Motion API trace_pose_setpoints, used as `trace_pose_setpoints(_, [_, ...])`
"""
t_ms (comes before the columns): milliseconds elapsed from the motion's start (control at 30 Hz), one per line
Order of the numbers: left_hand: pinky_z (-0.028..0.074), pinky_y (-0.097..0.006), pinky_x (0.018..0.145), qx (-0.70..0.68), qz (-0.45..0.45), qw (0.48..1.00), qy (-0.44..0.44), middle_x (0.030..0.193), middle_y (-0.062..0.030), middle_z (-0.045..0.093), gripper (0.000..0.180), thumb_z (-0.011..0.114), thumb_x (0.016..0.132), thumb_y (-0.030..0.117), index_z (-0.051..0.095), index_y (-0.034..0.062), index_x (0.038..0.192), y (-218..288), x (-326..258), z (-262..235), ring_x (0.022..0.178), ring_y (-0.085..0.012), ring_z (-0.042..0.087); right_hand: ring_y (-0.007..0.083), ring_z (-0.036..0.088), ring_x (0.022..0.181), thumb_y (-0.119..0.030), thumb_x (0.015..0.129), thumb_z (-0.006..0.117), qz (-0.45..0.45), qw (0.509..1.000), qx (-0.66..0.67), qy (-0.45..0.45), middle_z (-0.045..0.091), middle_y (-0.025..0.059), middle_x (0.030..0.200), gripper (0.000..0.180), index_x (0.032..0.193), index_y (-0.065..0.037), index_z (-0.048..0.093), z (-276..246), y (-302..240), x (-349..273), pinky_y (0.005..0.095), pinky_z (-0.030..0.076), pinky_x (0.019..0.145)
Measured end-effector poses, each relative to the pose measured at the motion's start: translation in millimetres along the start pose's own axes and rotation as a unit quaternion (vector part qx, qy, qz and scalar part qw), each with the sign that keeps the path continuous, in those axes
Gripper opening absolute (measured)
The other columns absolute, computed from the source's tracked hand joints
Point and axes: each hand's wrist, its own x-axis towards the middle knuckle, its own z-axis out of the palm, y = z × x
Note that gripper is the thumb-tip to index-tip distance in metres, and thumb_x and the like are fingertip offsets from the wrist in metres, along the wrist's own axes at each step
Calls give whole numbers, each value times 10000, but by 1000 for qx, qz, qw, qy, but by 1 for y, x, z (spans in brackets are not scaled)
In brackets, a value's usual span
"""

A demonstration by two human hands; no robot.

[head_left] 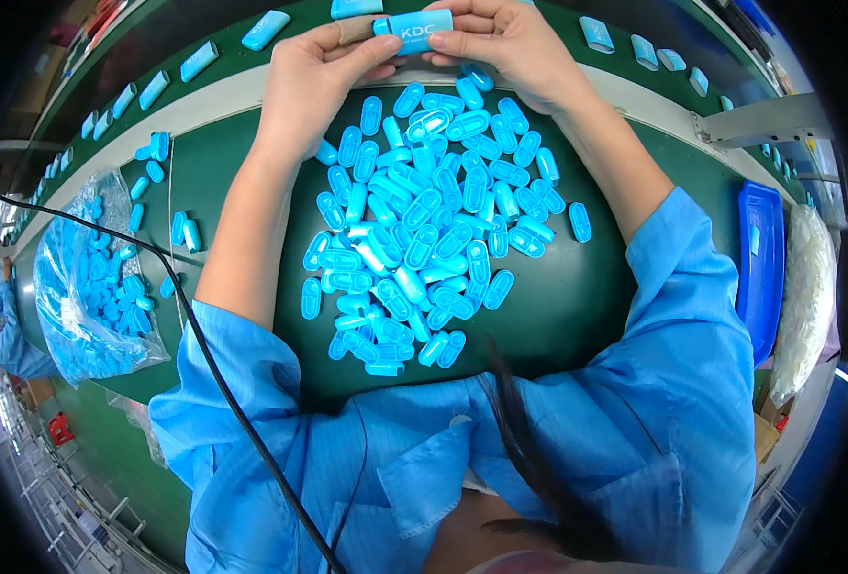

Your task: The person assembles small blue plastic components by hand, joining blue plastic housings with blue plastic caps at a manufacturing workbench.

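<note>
Pinching a light-blue oblong plastic case (414, 33) near both ends with left hand (311, 78) and right hand (520, 48), closed to its thickness, at the far side, beyond heaped bright-blue oval plastic caps (422, 209); best to press evenly, keeping ends aligned.

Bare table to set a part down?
Widest: table between pile and right sleeve. Also between right forearm and blue tray; thin strip between pile and left forearm. Crowded: the pile, the bag and loose pieces at left, and the far side, where left hand and right hand hold a case.
</note>
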Motion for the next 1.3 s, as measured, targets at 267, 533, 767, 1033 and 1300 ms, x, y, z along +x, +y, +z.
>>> trace_pose_setpoints(267, [522,-246,694,265,102,957,61,808,-90,700,311,693,817,213,672,53,1083,5,-7,4,744,-101,660,130,628,871,12,826,625,-36,996,-85,14,654,104,983,252,1074,38,583,2,-3,-4,250,515,773])
trace_pose_setpoints(533, [493,-336,828,139,-12,990,6,1053,-185,627,537,546,867,25,330,-81,1347,37,-18,35,942,-250,638,121,627,839,19,825,627,-93,991,-90,22,656,98,974,248,1068,51,587,4,1,-4,239,517,737])
trace_pose_setpoints(767, [383,-360,998,7,27,1000,0,1329,-211,429,691,556,858,-8,157,-69,1419,13,-10,37,1227,-213,457,108,633,803,-7,829,617,-43,970,-215,109,668,104,912,240,1056,65,592,14,-13,11,236,513,707])
trace_pose_setpoints(1033, [468,-389,874,468,79,880,-23,964,-137,648,262,727,714,219,711,38,902,21,-20,16,963,-301,583,257,668,839,-184,789,653,-119,864,-473,127,682,191,912,343,1035,55,638,-17,-13,61,328,517,773])
trace_pose_setpoints(1300, [525,-333,724,429,80,900,11,876,-146,649,261,690,756,182,692,69,992,18,-16,25,706,-257,643,357,634,844,-267,782,656,-48,795,-593,121,662,201,906,311,907,17,667,-31,-27,34,400,503,763])
